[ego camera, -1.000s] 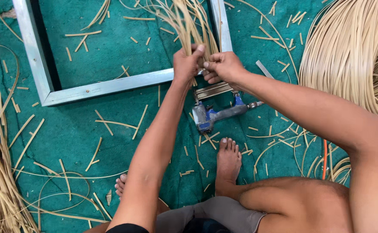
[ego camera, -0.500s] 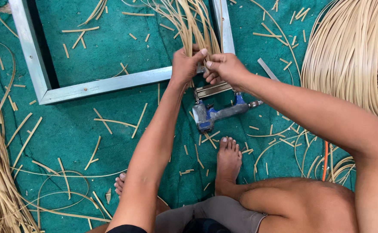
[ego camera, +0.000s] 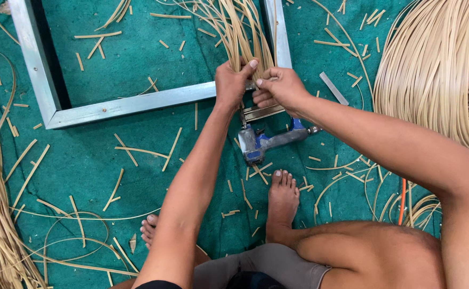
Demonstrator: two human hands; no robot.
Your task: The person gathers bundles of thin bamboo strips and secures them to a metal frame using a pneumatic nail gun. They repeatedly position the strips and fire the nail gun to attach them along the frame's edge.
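The bundle of cane strands [ego camera: 242, 37] is being pinched against the corner of the metal frame [ego camera: 133, 104] by the left hand [ego camera: 233, 83] and right hand [ego camera: 277, 88], both closed on it. Compared with a second ago, hardly anything is being moved: the strands are being kept pressed at that corner, and the staple gun [ego camera: 269, 140] is being left untouched on the green mat [ego camera: 85, 166] just below the hands.

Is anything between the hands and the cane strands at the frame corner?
Nothing visible. The left hand and right hand both grip the cane strands directly at the metal frame corner. The staple gun lies below the hands, untouched.
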